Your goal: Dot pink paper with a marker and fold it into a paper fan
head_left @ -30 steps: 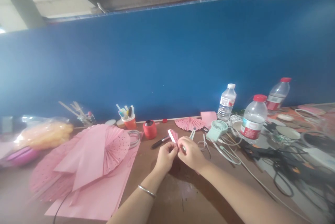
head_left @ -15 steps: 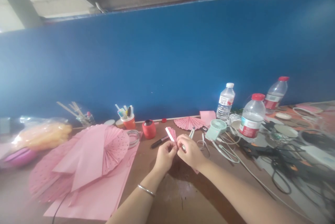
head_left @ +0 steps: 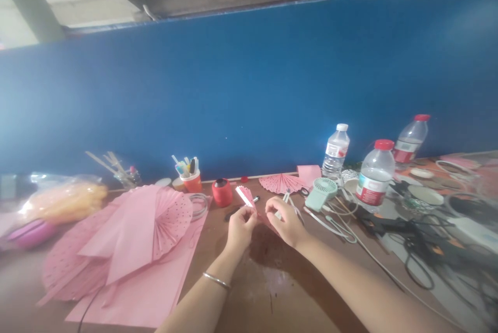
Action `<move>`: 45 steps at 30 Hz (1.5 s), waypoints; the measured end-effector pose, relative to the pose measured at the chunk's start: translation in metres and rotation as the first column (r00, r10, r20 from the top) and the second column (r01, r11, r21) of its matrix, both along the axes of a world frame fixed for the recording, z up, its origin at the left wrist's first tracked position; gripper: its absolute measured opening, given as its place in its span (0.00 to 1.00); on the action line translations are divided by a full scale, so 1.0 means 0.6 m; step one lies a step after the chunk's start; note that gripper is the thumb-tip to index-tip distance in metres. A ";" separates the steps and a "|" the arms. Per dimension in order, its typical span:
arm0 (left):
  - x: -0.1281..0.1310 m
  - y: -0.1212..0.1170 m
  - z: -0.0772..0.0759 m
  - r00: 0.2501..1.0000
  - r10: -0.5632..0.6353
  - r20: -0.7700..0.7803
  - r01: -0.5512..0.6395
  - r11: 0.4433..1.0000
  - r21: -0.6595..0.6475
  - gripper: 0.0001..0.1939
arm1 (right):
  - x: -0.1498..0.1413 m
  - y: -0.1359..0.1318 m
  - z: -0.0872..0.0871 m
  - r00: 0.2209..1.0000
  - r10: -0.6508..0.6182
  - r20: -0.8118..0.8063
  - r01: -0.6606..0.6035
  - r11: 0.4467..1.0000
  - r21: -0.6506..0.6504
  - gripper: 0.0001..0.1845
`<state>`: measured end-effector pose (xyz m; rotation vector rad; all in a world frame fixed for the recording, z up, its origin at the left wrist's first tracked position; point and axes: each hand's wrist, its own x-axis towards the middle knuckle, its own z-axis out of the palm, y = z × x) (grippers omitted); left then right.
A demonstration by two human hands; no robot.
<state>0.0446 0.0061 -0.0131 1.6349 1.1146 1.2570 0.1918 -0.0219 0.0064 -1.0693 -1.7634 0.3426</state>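
A narrow, pleated pink paper fan with a white edge stands tilted up out of my left hand. My left thumb and fingers pinch its lower end, which they hide. To the right, apart from the paper, is my right hand, its fingers loosely curled with a gap between thumb and forefinger. Nothing can be made out in its grip. Just behind it lies a pale two-pronged tool, partly covered by the hand. A black marker rests behind my left hand, mostly hidden.
Pink paper sheets and dotted pleated fans pile up at left. Behind my hands stand a red jar, a cup of pens and another pink fan. A green handheld fan, bottles and cables crowd the right.
My left hand has shifted left with the pleated paper, which leans further left. My right hand has come off the paper, and a gap separates the hands.
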 end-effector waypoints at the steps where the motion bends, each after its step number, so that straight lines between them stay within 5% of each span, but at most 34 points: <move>1: -0.002 0.002 0.000 1.000 0.001 0.002 -0.001 1.000 0.002 0.07 | -0.001 -0.001 0.000 1.000 -0.019 0.000 0.019 1.000 0.013 0.05; 10: 0.000 0.002 -0.006 0.999 -0.017 -0.038 0.020 0.998 0.061 0.07 | -0.014 0.004 -0.015 0.996 -0.052 0.070 0.044 0.993 0.113 0.06; 45: 0.006 -0.004 -0.002 0.998 -0.044 -0.054 0.047 0.997 0.062 0.05 | -0.012 -0.001 -0.010 0.993 -0.068 0.094 0.067 0.998 0.022 0.06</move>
